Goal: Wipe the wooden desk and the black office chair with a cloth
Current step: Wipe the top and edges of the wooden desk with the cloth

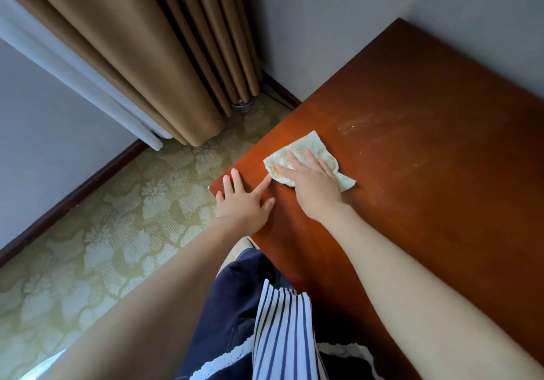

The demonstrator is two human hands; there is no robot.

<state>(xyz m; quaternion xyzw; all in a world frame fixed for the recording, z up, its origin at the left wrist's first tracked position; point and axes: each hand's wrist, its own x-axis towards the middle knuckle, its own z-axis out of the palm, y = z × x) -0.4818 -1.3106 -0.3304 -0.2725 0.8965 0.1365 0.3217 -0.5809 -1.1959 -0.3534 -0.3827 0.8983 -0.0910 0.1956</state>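
Nearest, a striped apron (pixel 282 335) hangs over dark blue clothing against the desk's front edge. The left hand (pixel 244 203) lies flat on the near left corner of the wooden desk (pixel 426 203), fingers spread and straight, holding nothing. Just beside it, the right hand (pixel 312 186) presses a crumpled pale cloth (pixel 309 144) flat onto the desktop with straight fingers. Beyond the cloth sits a dusty smear (pixel 353 124). Farther left, patterned carpet (pixel 103 232) meets a brown curtain (pixel 147 55).
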